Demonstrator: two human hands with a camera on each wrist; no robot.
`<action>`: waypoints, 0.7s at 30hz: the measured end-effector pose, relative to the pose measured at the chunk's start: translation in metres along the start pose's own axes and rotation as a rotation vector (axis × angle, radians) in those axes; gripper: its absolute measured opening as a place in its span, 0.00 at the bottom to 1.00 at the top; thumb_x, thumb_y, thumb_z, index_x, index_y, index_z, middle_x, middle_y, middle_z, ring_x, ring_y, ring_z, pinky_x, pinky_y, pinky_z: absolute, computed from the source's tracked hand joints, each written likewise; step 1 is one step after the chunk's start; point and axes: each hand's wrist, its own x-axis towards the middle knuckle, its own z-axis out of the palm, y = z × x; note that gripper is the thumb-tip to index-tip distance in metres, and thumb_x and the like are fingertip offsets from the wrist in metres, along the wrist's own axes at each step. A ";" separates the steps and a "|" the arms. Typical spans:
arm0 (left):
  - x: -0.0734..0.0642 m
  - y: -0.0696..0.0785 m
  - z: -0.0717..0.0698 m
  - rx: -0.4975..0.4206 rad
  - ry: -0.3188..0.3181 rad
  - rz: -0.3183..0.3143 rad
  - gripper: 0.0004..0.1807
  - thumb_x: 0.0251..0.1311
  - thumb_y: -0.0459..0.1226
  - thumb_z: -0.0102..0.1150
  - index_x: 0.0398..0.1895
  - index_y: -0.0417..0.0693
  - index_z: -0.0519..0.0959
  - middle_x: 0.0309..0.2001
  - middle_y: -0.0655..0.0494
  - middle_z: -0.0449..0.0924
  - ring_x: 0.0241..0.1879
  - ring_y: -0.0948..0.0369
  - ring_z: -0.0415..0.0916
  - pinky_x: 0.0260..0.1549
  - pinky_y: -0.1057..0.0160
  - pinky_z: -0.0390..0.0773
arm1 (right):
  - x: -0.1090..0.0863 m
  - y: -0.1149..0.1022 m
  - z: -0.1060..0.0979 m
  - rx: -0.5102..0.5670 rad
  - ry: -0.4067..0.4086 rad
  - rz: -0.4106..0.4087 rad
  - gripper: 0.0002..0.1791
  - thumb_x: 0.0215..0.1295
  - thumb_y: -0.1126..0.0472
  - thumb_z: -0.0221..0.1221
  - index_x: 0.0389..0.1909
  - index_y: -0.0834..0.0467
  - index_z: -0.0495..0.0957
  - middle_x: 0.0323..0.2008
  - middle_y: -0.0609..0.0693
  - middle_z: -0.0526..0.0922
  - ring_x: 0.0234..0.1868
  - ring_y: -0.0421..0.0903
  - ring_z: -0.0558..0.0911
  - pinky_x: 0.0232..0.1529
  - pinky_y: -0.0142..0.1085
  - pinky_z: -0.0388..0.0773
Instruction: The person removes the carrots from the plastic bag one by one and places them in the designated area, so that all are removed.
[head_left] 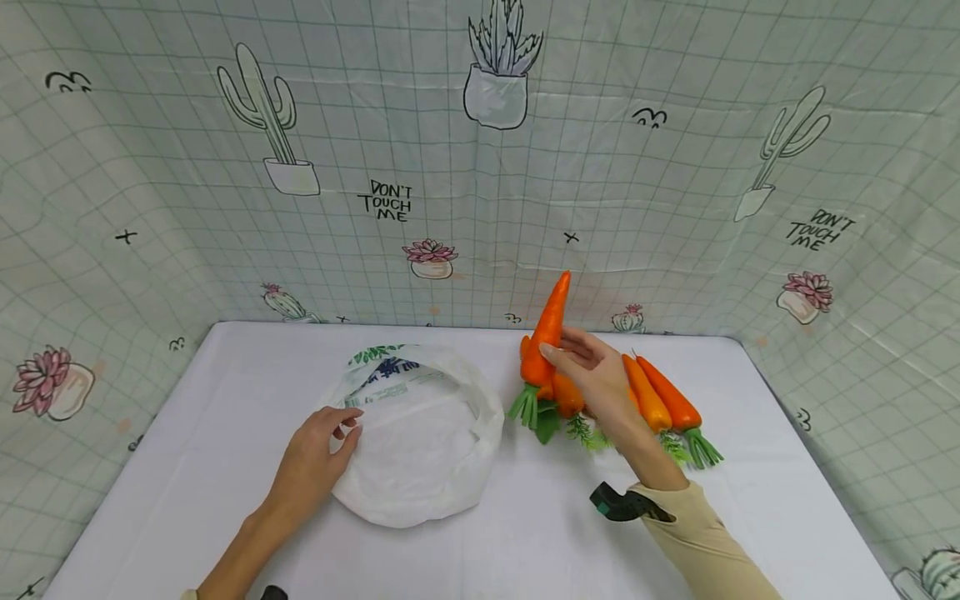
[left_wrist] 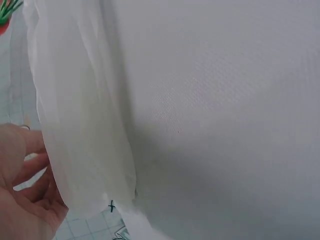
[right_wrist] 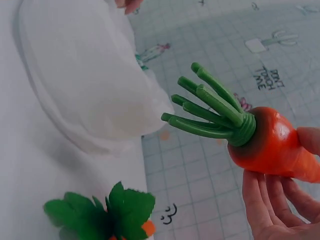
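My right hand [head_left: 596,371] grips a large orange carrot [head_left: 549,321], thumb on one side and fingers on the other. Its tip points up and away, and its green stalks [right_wrist: 215,110] spread toward the bag in the right wrist view. A white plastic bag [head_left: 416,483] with green and blue print stands with its mouth wide and its rim rolled into a ring. My left hand [head_left: 318,454] is at the bag's left rim, fingers loosely bent with a gap between thumb and forefinger. The bag's wall partly hides those fingers in the left wrist view.
Beneath and beside my right hand lie more orange vegetables [head_left: 567,396] with green leaves [head_left: 548,423]. Farther right are a yellow-orange carrot [head_left: 647,396] and an orange carrot [head_left: 670,393]. A cactus-print cloth [head_left: 480,192] hangs behind the white table [head_left: 225,392].
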 end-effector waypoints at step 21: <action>0.004 -0.016 -0.007 -0.008 0.036 -0.205 0.17 0.59 0.21 0.58 0.52 0.23 0.78 0.43 0.34 0.78 0.41 0.45 0.77 0.40 0.48 0.78 | -0.005 0.020 -0.058 -0.033 0.108 0.020 0.36 0.71 0.47 0.64 0.73 0.59 0.68 0.61 0.50 0.76 0.54 0.37 0.80 0.54 0.31 0.80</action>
